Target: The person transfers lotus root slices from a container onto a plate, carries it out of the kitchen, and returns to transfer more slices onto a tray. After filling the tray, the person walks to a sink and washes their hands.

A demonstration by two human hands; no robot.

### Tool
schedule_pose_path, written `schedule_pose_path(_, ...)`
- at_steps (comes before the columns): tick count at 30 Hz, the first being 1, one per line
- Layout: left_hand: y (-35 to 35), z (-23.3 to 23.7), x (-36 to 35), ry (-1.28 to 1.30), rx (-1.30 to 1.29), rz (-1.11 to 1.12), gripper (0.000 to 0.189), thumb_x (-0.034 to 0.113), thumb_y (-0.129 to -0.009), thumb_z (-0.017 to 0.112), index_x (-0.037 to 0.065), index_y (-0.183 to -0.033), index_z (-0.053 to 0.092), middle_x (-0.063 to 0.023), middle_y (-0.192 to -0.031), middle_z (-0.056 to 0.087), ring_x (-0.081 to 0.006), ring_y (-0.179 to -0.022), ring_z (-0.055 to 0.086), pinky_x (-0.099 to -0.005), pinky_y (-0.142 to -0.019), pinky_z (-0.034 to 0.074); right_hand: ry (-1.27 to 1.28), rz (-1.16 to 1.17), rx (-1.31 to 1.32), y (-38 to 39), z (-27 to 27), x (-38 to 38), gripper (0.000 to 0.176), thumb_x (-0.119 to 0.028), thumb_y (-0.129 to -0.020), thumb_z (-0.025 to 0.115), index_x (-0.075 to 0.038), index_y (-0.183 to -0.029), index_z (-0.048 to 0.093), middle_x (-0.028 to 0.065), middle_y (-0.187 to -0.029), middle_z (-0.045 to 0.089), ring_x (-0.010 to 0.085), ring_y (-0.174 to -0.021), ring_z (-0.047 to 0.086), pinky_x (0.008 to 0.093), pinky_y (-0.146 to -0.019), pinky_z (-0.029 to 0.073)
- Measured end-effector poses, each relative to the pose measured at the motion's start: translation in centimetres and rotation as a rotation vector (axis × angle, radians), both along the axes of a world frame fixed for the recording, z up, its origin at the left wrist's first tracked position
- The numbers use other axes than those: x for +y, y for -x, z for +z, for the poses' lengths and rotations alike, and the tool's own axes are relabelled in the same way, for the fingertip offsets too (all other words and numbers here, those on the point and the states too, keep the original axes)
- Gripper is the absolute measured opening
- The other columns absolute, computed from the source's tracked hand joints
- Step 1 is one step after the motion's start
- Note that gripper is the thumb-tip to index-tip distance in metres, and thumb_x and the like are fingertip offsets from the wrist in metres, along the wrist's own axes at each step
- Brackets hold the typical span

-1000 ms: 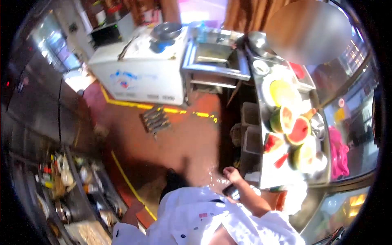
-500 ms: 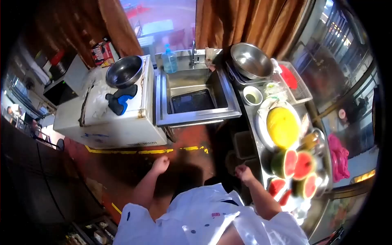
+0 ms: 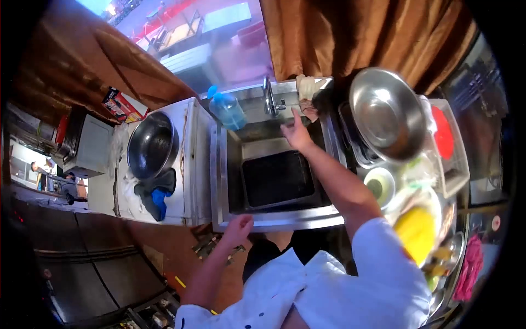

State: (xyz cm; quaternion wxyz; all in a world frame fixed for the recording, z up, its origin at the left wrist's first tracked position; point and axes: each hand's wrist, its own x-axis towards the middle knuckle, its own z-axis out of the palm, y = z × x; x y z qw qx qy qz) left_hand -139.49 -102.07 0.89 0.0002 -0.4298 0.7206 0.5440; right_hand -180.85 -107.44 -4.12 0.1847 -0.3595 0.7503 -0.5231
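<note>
My right hand (image 3: 297, 131) reaches over the sink (image 3: 233, 148), fingers stretched out and apart, with nothing in them. It is close to the metal faucet (image 3: 269, 98) and its small handle; I see no clear contact. Inside the sink lies a dark rectangular tray (image 3: 278, 180). My left hand (image 3: 239, 227) is curled closed near the sink's front edge, apparently holding nothing. Behind the sink's left corner stands a blue-tinted pump bottle (image 3: 228, 112). A crumpled cloth (image 3: 308, 93) hangs to the right of the faucet.
On the white appliance (image 3: 189, 164) at left are a black pan (image 3: 153, 145) and dark blue gloves (image 3: 159, 194). The right counter holds a large steel bowl (image 3: 389, 115), a white cup (image 3: 379, 185), a plastic basket (image 3: 455, 159) and a yellow melon (image 3: 415, 233).
I have moved forward to the sink. My right hand has come up from my side, stretched toward the faucet, and opened. My left hand stays low and closed, now near the sink front.
</note>
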Motion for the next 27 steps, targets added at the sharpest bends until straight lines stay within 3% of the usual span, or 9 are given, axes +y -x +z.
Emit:
schedule_pose_path(6, 5.8, -1.2, -2.3, -0.184, -0.097, 0.075, 0.032, 0.017, -0.098, 0.064, 0.001, -0.124, 0.062, -0.0108, -0.115, 0.068, -0.02, -0.106, 0.065, -0.0334, -0.094, 0.052, -0.088, 0.155, -0.765, 8.2, -2.3, -10.6, 0.062, -0.022, -0.09, 0.074, -0.013, -0.139, 0.037, 0.0077, -0.079, 0.063, 0.0157, -0.061, 0.061, 0.0298, -0.053, 0.051)
schedule_pose_path(7, 6.9, -2.1, -2.6, -0.205, -0.047, 0.089, 0.032, 0.017, -0.098, 0.064, 0.001, -0.125, 0.062, -0.0105, -0.115, 0.068, -0.0195, -0.106, 0.065, -0.0332, -0.094, 0.052, -0.057, 0.162, -0.746, 8.1, -3.9, -10.4, 0.042, -0.028, -0.091, 0.074, -0.009, -0.119, 0.049, 0.0051, -0.078, 0.062, 0.0151, -0.064, 0.062, 0.0275, -0.051, 0.05)
schedule_pose_path(10, 10.8, -5.6, -4.9, -0.319, 0.072, 0.099, 0.031, 0.017, -0.098, 0.065, 0.001, -0.124, 0.062, -0.0098, -0.115, 0.068, -0.0181, -0.107, 0.064, -0.0329, -0.095, 0.051, -0.206, 0.184, -0.707, 6.4, -8.4, -6.9, 0.039, -0.037, -0.092, 0.073, -0.007, -0.111, 0.057, 0.0034, -0.079, 0.063, 0.0151, -0.066, 0.063, 0.0285, -0.051, 0.049)
schedule_pose_path(14, 18.6, -8.2, -8.7, -0.602, 0.231, 0.345, 0.032, 0.02, -0.1, 0.061, 0.004, -0.127, 0.058, -0.0096, -0.12, 0.067, -0.0201, -0.106, 0.065, -0.033, -0.092, 0.052, -0.384, 0.121, -0.796, 1.0, -8.2, 2.4, 0.034, -0.042, -0.096, 0.065, -0.013, -0.113, 0.059, 0.002, -0.093, 0.065, 0.0124, -0.076, 0.064, 0.0298, -0.066, 0.053)
schedule_pose_path(19, 27.1, -13.5, -12.2, -1.025, 0.467, 0.505, 0.032, 0.031, -0.098, 0.06, 0.004, -0.116, 0.059, -0.0111, -0.111, 0.069, -0.0251, -0.099, 0.067, -0.0351, -0.085, 0.055, 0.067, -0.049, -1.288, -4.9, -3.1, 6.4, 0.05, -0.049, -0.102, 0.051, -0.008, -0.13, 0.057, 0.01, -0.122, 0.063, 0.0186, -0.11, 0.062, 0.0356, -0.094, 0.049)
schedule_pose_path(21, 28.8, -14.4, -12.3, -1.074, 0.454, 0.559, 0.034, 0.03, -0.098, 0.062, 0.003, -0.118, 0.058, -0.0132, -0.11, 0.068, -0.0245, -0.095, 0.068, -0.0362, -0.081, 0.056, -0.008, -0.059, -1.131, -7.8, -4.3, 4.3, 0.05, -0.045, -0.104, 0.046, -0.006, -0.133, 0.056, 0.0076, -0.129, 0.06, 0.019, -0.123, 0.055, 0.0354, -0.106, 0.042)
schedule_pose_path(24, 29.6, -14.5, -12.9, -1.151, 0.471, 0.725, 0.033, 0.03, -0.097, 0.064, 0.0, -0.111, 0.058, -0.0119, -0.094, 0.068, -0.0229, -0.078, 0.068, -0.0361, -0.068, 0.058, -0.06, 0.012, -0.257, -12.2, -5.2, 2.4, 0.064, -0.045, -0.101, 0.047, 0.003, -0.144, 0.04, 0.032, -0.147, 0.038, 0.0435, -0.136, 0.04, 0.0484, -0.115, 0.028)
schedule_pose_path(25, 29.3, -12.9, -13.2, -1.256, 0.403, 0.684, 0.029, 0.028, -0.097, 0.064, 0.002, -0.109, 0.059, -0.0107, -0.093, 0.068, -0.0226, -0.078, 0.068, -0.0364, -0.066, 0.058, -0.121, 0.091, -0.094, -11.3, -5.6, 1.6, 0.059, -0.043, -0.098, 0.056, -0.003, -0.14, 0.049, 0.0322, -0.143, 0.045, 0.043, -0.135, 0.043, 0.0492, -0.115, 0.028)
schedule_pose_path(27, 28.6, -12.3, -12.4, -1.361, 0.317, 0.637, 0.025, 0.026, -0.097, 0.064, 0.004, -0.108, 0.06, -0.0094, -0.092, 0.067, -0.0224, -0.078, 0.068, -0.0367, -0.065, 0.058, -0.356, 0.15, -0.177, -9.4, -4.3, 0.7, 0.056, -0.045, -0.095, 0.06, -0.005, -0.133, 0.056, 0.0297, -0.136, 0.052, 0.0408, -0.13, 0.049, 0.0481, -0.113, 0.032)
